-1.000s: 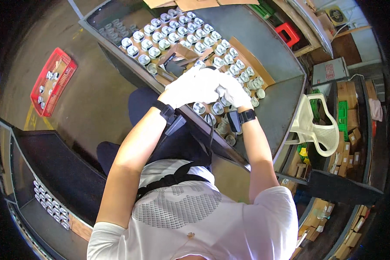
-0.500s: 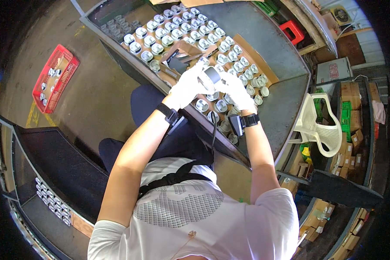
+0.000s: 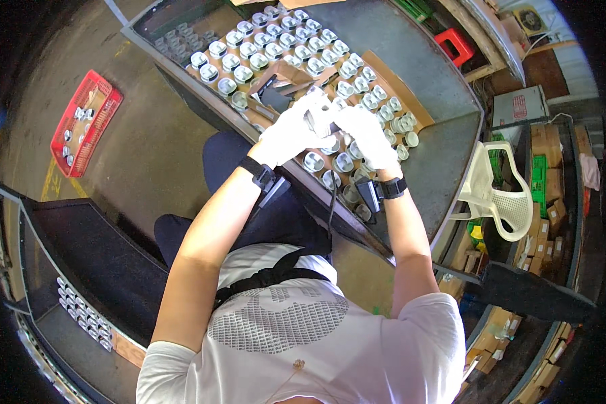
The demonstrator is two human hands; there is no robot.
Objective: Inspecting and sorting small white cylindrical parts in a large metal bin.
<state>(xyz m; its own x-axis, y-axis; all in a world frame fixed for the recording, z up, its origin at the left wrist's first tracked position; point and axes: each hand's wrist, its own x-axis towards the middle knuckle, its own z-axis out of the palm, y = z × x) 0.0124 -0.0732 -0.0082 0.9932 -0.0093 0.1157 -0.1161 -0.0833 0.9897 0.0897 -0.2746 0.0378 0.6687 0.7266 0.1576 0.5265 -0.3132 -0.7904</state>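
Both my hands wear white gloves and meet over the worktable (image 3: 444, 148). My left hand (image 3: 286, 135) and my right hand (image 3: 367, 135) are closed together around one round metal part (image 3: 318, 120), held just above the rows of similar metal parts (image 3: 276, 50) on a cardboard sheet (image 3: 397, 81). A dark open box (image 3: 276, 94) lies right behind my left hand. Black bands sit on both wrists.
A red crate (image 3: 87, 121) with a few metal parts lies on the floor at left. A white plastic chair (image 3: 498, 195) stands at right, with cardboard boxes (image 3: 552, 195) beyond. A dark rack with more parts (image 3: 81, 310) is at lower left. A red stool (image 3: 458, 44) stands far back.
My hands have shifted slightly left and farther from me, still gripping the metal part together; the view has tilted a little.
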